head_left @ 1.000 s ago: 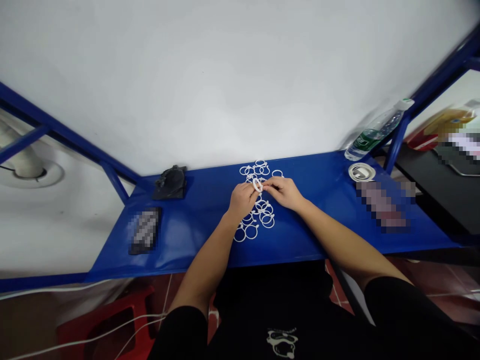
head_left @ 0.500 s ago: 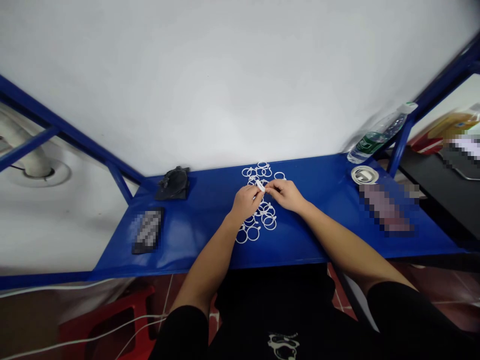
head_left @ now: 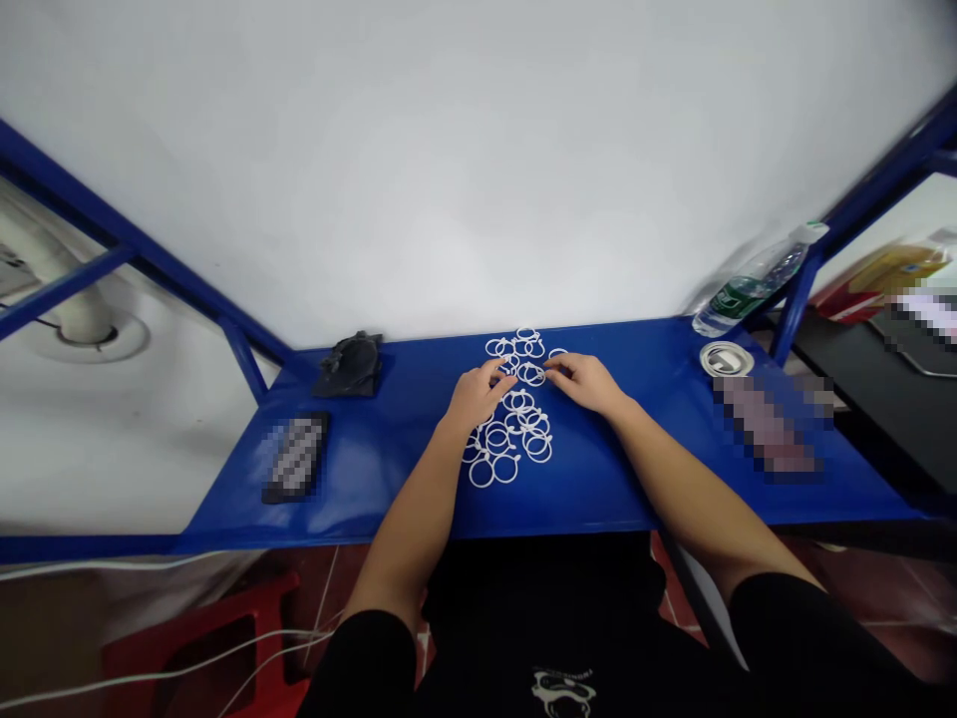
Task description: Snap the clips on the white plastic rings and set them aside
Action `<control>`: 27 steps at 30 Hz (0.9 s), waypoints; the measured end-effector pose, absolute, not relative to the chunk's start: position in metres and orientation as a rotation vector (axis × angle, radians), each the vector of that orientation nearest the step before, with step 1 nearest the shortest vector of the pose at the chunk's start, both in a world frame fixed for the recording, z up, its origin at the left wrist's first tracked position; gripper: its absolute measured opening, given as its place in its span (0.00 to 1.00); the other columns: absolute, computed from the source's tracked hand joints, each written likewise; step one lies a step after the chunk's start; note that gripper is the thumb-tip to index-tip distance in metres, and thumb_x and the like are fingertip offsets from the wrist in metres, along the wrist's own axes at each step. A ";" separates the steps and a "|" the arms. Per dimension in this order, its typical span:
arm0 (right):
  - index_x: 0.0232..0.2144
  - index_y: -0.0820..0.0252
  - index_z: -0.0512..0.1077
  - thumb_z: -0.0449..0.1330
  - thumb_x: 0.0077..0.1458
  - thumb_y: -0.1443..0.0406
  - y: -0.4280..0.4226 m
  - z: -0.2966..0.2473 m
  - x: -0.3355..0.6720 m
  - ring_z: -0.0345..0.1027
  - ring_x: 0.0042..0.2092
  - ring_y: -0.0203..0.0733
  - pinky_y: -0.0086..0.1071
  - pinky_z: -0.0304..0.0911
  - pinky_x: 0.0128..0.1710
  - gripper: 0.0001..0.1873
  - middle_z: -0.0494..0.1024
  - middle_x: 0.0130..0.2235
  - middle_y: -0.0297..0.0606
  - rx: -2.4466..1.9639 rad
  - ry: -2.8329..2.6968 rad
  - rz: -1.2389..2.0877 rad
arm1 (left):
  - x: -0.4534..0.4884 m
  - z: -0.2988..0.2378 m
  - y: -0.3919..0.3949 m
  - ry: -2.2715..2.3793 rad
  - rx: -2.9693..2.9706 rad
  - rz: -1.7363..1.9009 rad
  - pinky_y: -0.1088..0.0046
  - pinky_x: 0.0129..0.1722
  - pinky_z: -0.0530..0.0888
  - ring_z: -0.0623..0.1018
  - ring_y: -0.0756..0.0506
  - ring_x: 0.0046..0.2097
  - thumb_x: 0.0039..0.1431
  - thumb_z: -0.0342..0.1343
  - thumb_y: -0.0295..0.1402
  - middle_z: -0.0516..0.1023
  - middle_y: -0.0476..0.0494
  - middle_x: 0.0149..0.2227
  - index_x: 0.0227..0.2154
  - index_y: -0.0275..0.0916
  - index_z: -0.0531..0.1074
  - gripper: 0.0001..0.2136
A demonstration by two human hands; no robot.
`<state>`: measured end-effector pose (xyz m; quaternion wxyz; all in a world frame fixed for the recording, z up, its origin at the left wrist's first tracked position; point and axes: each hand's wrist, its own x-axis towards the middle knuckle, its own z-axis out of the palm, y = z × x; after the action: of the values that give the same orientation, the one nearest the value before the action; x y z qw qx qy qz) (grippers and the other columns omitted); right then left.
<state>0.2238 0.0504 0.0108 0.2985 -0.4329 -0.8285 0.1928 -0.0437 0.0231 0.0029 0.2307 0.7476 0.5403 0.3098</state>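
Observation:
Several white plastic rings with small tabs, looking like curtain rings (head_left: 504, 469), lie spread on the blue tabletop (head_left: 404, 429). My left hand (head_left: 473, 397) is over the left side of the spread, thumb and fingers apart, and hides some rings beneath it. Between my hands lies a pair of overlapping rings (head_left: 532, 385). My right hand (head_left: 587, 381) is just right of that pair, fingers curved and slightly apart, the tips close to the rings' edge. Whether they touch it I cannot tell. Another ring (head_left: 557, 352) shows partly behind my right hand.
A crumpled black bag (head_left: 350, 365) and a dark blurred-out item (head_left: 297, 457) lie at the left. On the right are a water bottle (head_left: 752, 284), a roll of tape (head_left: 725, 359) and a pixelated item (head_left: 770, 424). A white wall (head_left: 478, 179) rises behind the table.
The white rings held up between my two hands are now down on the table among the others. My hands have moved apart and their fingers have opened.

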 end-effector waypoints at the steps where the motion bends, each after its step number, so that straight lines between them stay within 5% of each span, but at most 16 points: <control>1: 0.46 0.57 0.81 0.60 0.66 0.60 0.052 0.008 0.224 0.76 0.38 0.43 0.35 0.67 0.39 0.12 0.84 0.40 0.40 -1.166 -2.216 0.475 | -0.043 0.004 0.022 1.482 2.054 0.861 0.60 0.55 0.76 0.83 0.40 0.51 0.72 0.56 0.44 0.86 0.42 0.49 0.62 0.41 0.72 0.21; 5: 0.52 0.55 0.79 0.62 0.66 0.60 0.053 -0.003 0.218 0.77 0.48 0.47 0.39 0.72 0.48 0.15 0.81 0.50 0.44 -1.124 -2.324 0.411 | -0.038 0.006 0.018 1.457 2.085 0.848 0.59 0.58 0.75 0.82 0.39 0.56 0.72 0.56 0.43 0.85 0.42 0.52 0.62 0.42 0.72 0.20; 12: 0.55 0.51 0.78 0.64 0.66 0.61 0.050 -0.014 0.208 0.76 0.56 0.51 0.43 0.75 0.52 0.17 0.73 0.64 0.44 -1.202 -2.466 0.337 | -0.027 0.003 0.013 1.404 2.232 0.750 0.62 0.51 0.76 0.82 0.42 0.47 0.69 0.60 0.39 0.86 0.45 0.41 0.52 0.43 0.80 0.13; 18: 0.46 0.52 0.81 0.60 0.67 0.66 0.053 -0.015 0.209 0.76 0.58 0.50 0.45 0.74 0.55 0.11 0.74 0.65 0.42 -1.158 -2.422 0.367 | -0.023 0.001 0.012 1.337 2.333 0.692 0.63 0.50 0.75 0.81 0.43 0.44 0.69 0.60 0.39 0.85 0.45 0.40 0.45 0.43 0.82 0.10; 27: 0.44 0.55 0.77 0.55 0.69 0.67 0.044 -0.009 0.200 0.76 0.57 0.49 0.45 0.74 0.54 0.10 0.74 0.63 0.46 -1.025 -2.284 0.411 | -0.025 0.000 0.013 1.572 2.190 0.934 0.61 0.50 0.76 0.83 0.41 0.45 0.68 0.62 0.36 0.86 0.44 0.41 0.48 0.41 0.79 0.09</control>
<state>0.1997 0.0439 -0.0085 0.2978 -0.3855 -0.8595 0.1545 -0.0255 0.0129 -0.0003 0.1437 0.7596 0.5454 0.3238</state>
